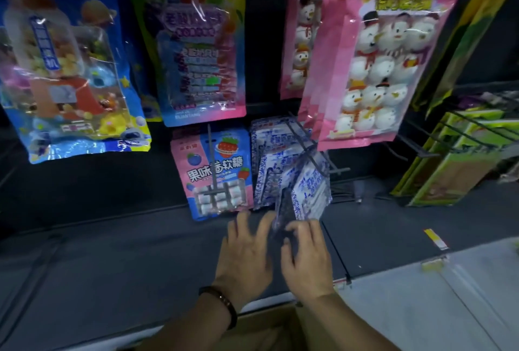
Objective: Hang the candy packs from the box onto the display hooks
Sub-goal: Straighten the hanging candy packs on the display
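Observation, head view. The right hand [306,255] sits at 6 o'clock in the frame. Its fingers [299,228] are curled round the lower edge of a blue-and-white candy pack [307,187], gripping it. The pack is tilted, its top leaning toward 1 o'clock, against the dark wire display hook [304,144]. Blur prevents confirming whether the pack's hole is on the hook.

The left hand [244,252] lies just beside the right, at its 9 o'clock. Its fingers are straight and spread wide, holding nothing. The forefinger tip reaches the pack's lower left corner; contact cannot be confirmed. A dark wristband [224,304] is on the left wrist.

A row of matching blue-and-white packs [266,154] hangs behind the held pack, at its 11 o'clock. At its 9 o'clock hangs a pink-and-blue strawberry pack [216,173] on its own hook.

Upper row: a blue pack [64,69] at 9 o'clock in the frame, a purple-and-yellow pack [196,47] at 11 o'clock, and pink snowman packs [373,55] at 1 o'clock. Green packs [455,159] hang at 3 o'clock.

The cardboard box [269,325] shows at 6 o'clock, under the forearms. The dark shelf base [112,238] runs beneath the hooks.
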`<state>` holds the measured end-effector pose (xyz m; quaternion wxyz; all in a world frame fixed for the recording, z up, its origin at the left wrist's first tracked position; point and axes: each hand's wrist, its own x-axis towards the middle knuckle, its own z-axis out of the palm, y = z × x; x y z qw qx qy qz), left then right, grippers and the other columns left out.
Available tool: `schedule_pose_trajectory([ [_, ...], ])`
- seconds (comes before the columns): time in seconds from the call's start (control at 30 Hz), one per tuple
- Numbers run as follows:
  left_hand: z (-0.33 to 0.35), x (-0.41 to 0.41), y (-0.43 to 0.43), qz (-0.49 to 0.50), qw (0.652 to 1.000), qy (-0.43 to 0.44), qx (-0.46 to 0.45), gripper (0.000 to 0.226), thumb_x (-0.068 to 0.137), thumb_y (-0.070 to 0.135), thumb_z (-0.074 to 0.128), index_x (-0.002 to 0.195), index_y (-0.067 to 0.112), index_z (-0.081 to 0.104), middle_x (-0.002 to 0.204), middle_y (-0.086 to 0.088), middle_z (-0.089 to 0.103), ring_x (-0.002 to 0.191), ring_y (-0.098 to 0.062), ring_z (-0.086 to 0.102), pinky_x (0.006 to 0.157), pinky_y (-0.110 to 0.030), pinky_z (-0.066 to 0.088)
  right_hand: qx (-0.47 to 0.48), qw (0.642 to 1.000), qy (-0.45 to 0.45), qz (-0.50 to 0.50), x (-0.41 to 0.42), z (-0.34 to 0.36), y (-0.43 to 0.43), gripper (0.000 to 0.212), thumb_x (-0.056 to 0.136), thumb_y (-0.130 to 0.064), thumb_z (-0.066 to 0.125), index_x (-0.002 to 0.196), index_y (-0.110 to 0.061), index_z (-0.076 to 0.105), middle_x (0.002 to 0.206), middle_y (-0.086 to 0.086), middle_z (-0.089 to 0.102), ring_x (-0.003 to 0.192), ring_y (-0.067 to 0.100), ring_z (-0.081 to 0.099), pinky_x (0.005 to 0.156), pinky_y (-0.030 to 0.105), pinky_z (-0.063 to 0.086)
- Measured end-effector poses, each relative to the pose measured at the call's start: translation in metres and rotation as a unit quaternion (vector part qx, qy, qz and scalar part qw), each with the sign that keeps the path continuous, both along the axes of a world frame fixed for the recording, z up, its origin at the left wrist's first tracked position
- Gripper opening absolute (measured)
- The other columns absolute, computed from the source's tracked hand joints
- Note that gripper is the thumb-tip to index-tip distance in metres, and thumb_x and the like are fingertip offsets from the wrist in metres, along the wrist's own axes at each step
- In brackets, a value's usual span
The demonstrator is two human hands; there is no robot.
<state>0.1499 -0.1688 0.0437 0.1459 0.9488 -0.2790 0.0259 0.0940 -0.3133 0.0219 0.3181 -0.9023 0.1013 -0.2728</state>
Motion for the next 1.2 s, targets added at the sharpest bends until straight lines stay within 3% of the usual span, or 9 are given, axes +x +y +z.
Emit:
schedule_pose_trajectory([
  [0.17,0.004,-0.016,-0.038,-0.021,1.0,0.004,0.007,0.094,0.086,0.032,0.063,0.157,0.044,0.002,0.156,-0.013,0.014,0.13,-0.036,0.04,0.104,-0.044,0.049,0.05,0.998,0.007,-0.044,-0.003,0.007,-0.045,0.05,0.095,-0.014,0.065,0.14,-0.026,0.049,0.135,-0.003,0.041,0.118,0.023,0.056,0.093,0.047,0.057],
  [0.27,0.008,-0.011,-0.048,-0.011,0.999,0.012,0.028,0.1,0.089,0.032,0.064,0.156,0.046,-0.007,0.158,-0.015,0.011,0.133,-0.038,0.041,0.105,-0.044,0.048,-0.003,0.999,0.037,-0.027,0.01,0.022,-0.072,0.066,0.1,-0.017,0.06,0.158,-0.035,0.034,0.153,0.0,0.032,0.135,0.027,0.046,0.094,0.046,0.057],
  [0.4,0.018,0.006,-0.059,0.022,0.996,0.034,0.081,0.117,0.091,0.03,0.065,0.155,0.046,-0.031,0.168,-0.02,-0.008,0.144,-0.046,0.03,0.111,-0.05,0.046,-0.102,0.98,0.162,0.046,0.033,0.032,-0.09,0.088,0.104,-0.024,0.056,0.164,-0.054,-0.002,0.174,-0.006,-0.014,0.161,0.028,0.007,0.095,0.039,0.059],
  [0.6,0.029,0.047,-0.073,0.057,0.993,0.027,0.097,0.119,0.091,0.032,0.065,0.159,0.038,-0.032,0.167,-0.021,0.004,0.15,-0.051,0.025,0.112,-0.053,0.046,-0.079,0.98,0.177,0.047,0.072,0.034,-0.093,0.088,0.102,-0.024,0.059,0.165,-0.052,0.005,0.173,-0.006,-0.021,0.162,0.029,0.006,0.097,0.045,0.06],
  [0.73,0.035,0.069,-0.081,0.082,0.991,0.051,0.094,0.122,0.088,0.029,0.067,0.159,0.039,-0.031,0.157,-0.019,0.022,0.139,-0.049,0.04,0.099,-0.049,0.054,-0.084,0.977,0.191,0.046,0.095,0.036,-0.097,0.087,0.101,-0.025,0.06,0.168,-0.041,0.008,0.173,-0.004,-0.027,0.16,0.03,0.008,0.106,0.045,0.055],
  [0.87,0.038,0.083,-0.086,0.09,0.99,0.087,0.063,0.12,0.086,0.032,0.066,0.16,0.042,-0.028,0.154,-0.017,0.031,0.135,-0.045,0.047,0.106,-0.057,0.05,-0.09,0.971,0.217,0.034,0.113,0.042,-0.094,0.081,0.102,-0.03,0.06,0.17,-0.031,0.015,0.17,-0.002,-0.036,0.159,0.031,0.009,0.115,0.044,0.049],
  [1.0,0.043,0.093,-0.088,0.088,0.988,0.118,0.039,0.116,0.088,0.04,0.065,0.159,0.046,-0.027,0.156,-0.022,0.035,0.136,-0.047,0.05,0.114,-0.06,0.043,-0.069,0.964,0.253,0.051,0.116,0.049,-0.088,0.105,0.099,-0.028,0.068,0.165,-0.046,-0.012,0.165,-0.001,-0.045,0.162,0.035,0.002,0.113,0.047,0.051],
  [1.13,0.053,0.087,-0.084,0.084,0.986,0.138,0.041,0.107,0.094,0.043,0.064,0.162,0.046,-0.019,0.159,-0.026,0.034,0.141,-0.043,0.047,0.118,-0.057,0.035,-0.074,0.959,0.264,0.067,0.102,0.055,-0.082,0.114,0.098,-0.029,0.072,0.165,-0.041,-0.019,0.166,0.007,-0.044,0.161,0.037,0.001,0.115,0.047,0.047],
  [1.2,0.059,0.077,-0.078,0.087,0.985,0.148,0.034,0.102,0.095,0.043,0.065,0.166,0.039,-0.009,0.159,-0.024,0.035,0.135,-0.038,0.054,0.113,-0.052,0.043,-0.091,0.948,0.294,0.076,0.093,0.059,-0.08,0.108,0.098,-0.033,0.07,0.168,-0.032,-0.013,0.171,0.015,-0.028,0.159,0.038,0.004,0.119,0.048,0.041],
])
